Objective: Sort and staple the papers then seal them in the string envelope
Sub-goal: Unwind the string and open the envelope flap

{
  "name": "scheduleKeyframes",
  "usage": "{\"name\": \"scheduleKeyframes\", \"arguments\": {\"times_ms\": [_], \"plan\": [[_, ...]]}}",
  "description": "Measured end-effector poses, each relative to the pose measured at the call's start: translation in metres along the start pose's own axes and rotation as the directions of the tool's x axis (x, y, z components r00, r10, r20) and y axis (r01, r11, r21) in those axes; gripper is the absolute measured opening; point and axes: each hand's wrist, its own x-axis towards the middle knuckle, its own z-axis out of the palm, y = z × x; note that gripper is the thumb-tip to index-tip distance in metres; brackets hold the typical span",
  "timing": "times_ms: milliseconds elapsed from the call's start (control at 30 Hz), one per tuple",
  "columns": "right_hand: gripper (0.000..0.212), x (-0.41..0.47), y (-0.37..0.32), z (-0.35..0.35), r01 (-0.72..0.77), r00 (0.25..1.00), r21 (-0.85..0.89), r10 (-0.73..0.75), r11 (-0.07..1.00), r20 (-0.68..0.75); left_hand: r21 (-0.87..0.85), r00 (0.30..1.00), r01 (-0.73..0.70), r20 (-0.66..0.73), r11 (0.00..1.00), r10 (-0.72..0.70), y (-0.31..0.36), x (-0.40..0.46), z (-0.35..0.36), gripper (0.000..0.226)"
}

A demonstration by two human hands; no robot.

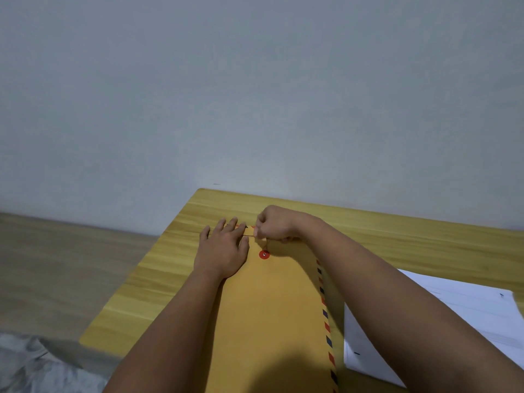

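A long tan string envelope with a red-and-blue striped right edge lies lengthwise on the wooden table. A red button fastener shows near its far end. My left hand lies flat, fingers spread, on the envelope's far left part. My right hand is closed at the far end, pinching the thin dark string, which runs taut toward my left fingers and down to the red button. The flap end is mostly hidden by both hands.
White sheets of paper lie on the table to the right of the envelope, partly under my right forearm. A pale wall stands behind the table. Floor lies to the left, with grey cloth at the bottom left.
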Motion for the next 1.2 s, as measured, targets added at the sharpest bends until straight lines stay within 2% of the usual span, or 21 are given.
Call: {"name": "scheduleKeyframes", "arguments": {"times_ms": [100, 167, 233, 333, 433, 500, 567, 633, 767, 867, 1000, 1100, 1200], "plan": [[0.021, -0.007, -0.007, -0.001, -0.025, 1.0, -0.324, 0.02, 0.946, -0.019, -0.001, 1.0, -0.002, 0.002, 1.0, 0.002, -0.001, 0.0, 0.0, 0.054], [0.02, -0.011, -0.01, -0.002, -0.047, 0.998, -0.444, 0.022, 0.895, -0.06, -0.004, 1.0, -0.001, 0.001, 1.0, 0.001, -0.001, 0.0, 0.0, 0.054], [0.021, -0.01, -0.009, -0.002, -0.035, 0.996, -0.489, -0.012, 0.872, -0.092, -0.002, 1.0, -0.003, 0.0, 1.0, 0.003, 0.0, 0.0, 0.0, 0.055], [0.009, -0.005, -0.009, 0.001, 0.026, 0.996, -0.408, -0.059, 0.913, -0.068, -0.001, 1.0, 0.0, 0.003, 1.0, 0.0, 0.0, 0.0, -0.001, 0.054], [0.022, -0.009, -0.008, 0.0, 0.032, 0.999, -0.293, -0.026, 0.956, 0.022, -0.002, 1.0, -0.001, 0.004, 1.0, 0.001, -0.001, -0.001, -0.001, 0.054], [0.026, -0.013, -0.004, -0.003, -0.031, 0.997, -0.338, 0.053, 0.941, 0.058, 0.004, 1.0, 0.0, 0.006, 1.0, 0.0, 0.0, 0.0, -0.001, 0.054], [0.023, -0.017, -0.001, -0.008, -0.114, 0.993, -0.43, 0.113, 0.896, -0.029, 0.01, 1.0, -0.002, 0.008, 1.0, 0.001, 0.0, 0.001, -0.001, 0.054], [0.018, -0.018, 0.003, -0.013, -0.171, 0.98, -0.479, 0.097, 0.861, -0.176, 0.006, 1.0, -0.001, 0.005, 1.0, 0.001, 0.0, 0.001, -0.001, 0.055], [0.012, -0.014, 0.014, -0.022, -0.237, 0.91, -0.443, 0.038, 0.865, -0.413, -0.015, 1.0, 0.003, 0.002, 1.0, -0.003, 0.001, 0.0, -0.002, 0.055], [0.022, -0.008, 0.028, -0.026, -0.279, 0.845, -0.372, 0.042, 0.885, -0.533, -0.086, 0.999, -0.012, -0.035, 0.996, 0.009, 0.001, -0.002, -0.004, 0.049], [0.019, 0.003, 0.054, -0.023, -0.25, 0.771, -0.262, 0.028, 0.932, -0.636, -0.158, 0.988, -0.041, -0.154, 0.987, 0.017, 0.0, -0.003, -0.001, 0.029], [0.02, 0.007, 0.068, -0.023, -0.189, 0.726, -0.131, 0.049, 0.973, -0.686, -0.112, 0.975, -0.071, -0.218, 0.991, 0.045, 0.001, -0.004, -0.002, 0.021], [0.025, 0.008, 0.076, -0.027, -0.16, 0.72, -0.014, 0.107, 0.987, -0.686, -0.042, 0.961, -0.09, -0.265, 0.995, 0.076, 0.0, -0.005, -0.002, 0.018]]}}
